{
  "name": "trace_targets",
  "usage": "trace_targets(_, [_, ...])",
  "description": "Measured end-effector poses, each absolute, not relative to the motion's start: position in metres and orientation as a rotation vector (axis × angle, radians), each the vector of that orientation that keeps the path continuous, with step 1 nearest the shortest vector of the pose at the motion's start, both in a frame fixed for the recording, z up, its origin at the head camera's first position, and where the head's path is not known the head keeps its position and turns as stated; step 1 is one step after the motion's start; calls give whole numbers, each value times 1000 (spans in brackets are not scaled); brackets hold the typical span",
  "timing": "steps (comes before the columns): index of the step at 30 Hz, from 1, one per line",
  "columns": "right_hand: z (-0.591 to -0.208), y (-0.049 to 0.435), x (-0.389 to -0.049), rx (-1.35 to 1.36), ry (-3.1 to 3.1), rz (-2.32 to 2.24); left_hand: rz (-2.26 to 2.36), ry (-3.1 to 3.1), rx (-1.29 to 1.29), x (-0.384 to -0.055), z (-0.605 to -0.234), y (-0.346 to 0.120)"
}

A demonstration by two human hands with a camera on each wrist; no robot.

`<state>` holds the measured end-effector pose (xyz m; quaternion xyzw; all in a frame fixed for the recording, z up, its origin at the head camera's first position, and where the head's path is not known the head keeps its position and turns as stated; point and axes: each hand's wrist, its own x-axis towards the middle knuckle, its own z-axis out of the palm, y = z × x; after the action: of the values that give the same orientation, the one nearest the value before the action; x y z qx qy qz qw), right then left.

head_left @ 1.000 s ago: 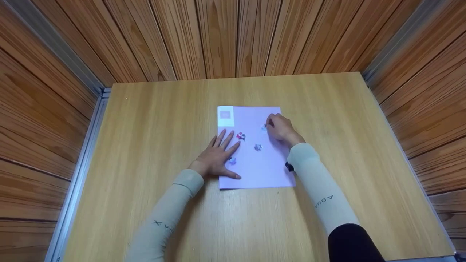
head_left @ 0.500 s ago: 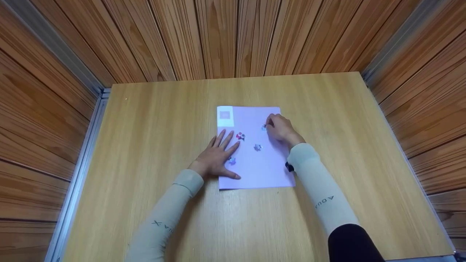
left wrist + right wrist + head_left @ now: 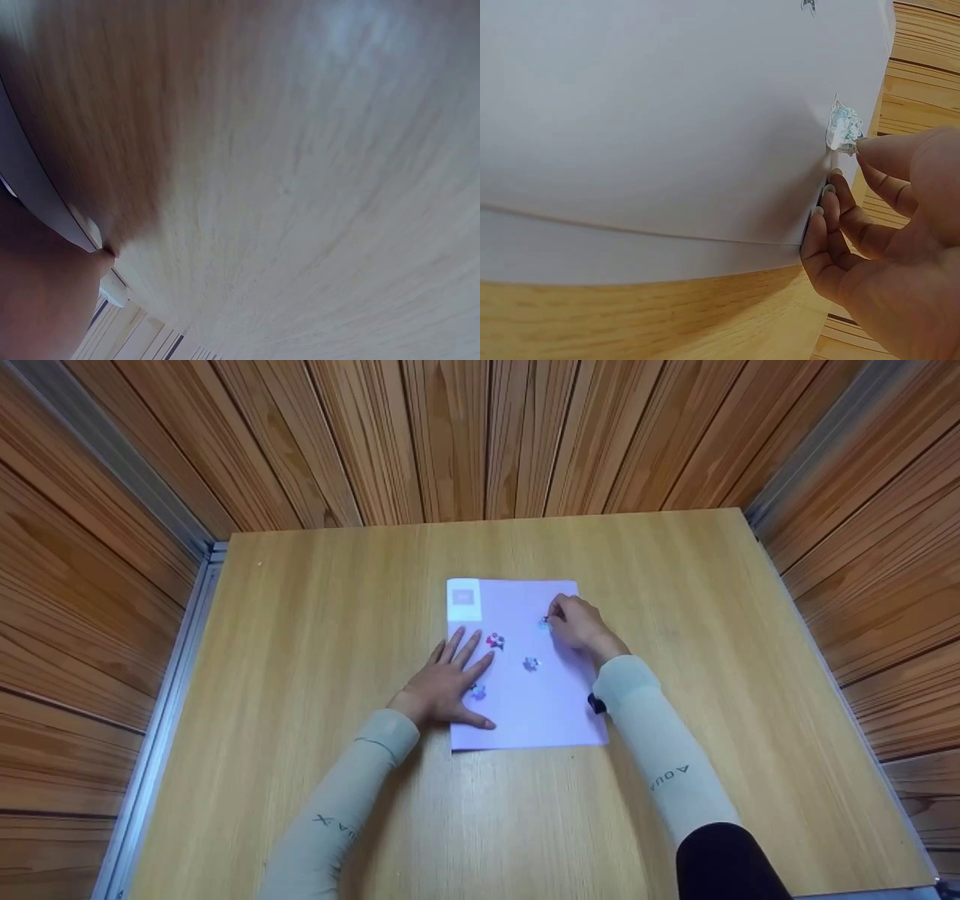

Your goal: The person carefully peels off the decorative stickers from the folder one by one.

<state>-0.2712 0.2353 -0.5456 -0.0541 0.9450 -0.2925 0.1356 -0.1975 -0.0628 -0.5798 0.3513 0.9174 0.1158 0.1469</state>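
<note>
A lilac booklet or folder (image 3: pixel 540 712) lies on the table, with a white label (image 3: pixel 464 612) at its top-left corner. My left hand (image 3: pixel 444 682) rests on its left side, fingers spread. Near the upper right edge, my right hand (image 3: pixel 579 622) pinches a small shiny bluish sticker (image 3: pixel 843 126) by its edge between thumb and index finger; the other fingers curl against the cover. A red-and-dark sticker (image 3: pixel 496 640), a greyish-blue sticker (image 3: pixel 532 664) and a purple-blue sticker (image 3: pixel 478 691) sit on the cover, the last beside my left thumb.
The wooden table (image 3: pixel 315 607) spreads around the booklet on every side. Wood-panelled walls (image 3: pixel 450 442) stand at the back and both sides, with a metal rail (image 3: pixel 161 720) along the left edge.
Almost nothing differs. Both hands keep their places, and the stickers and booklet stay where they were.
</note>
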Motion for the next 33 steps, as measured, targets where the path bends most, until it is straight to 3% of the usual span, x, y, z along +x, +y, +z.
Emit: trace_targets(33, [-541, 242, -261, -52, 2710, -942, 345, 2639, 998, -196, -579, -62])
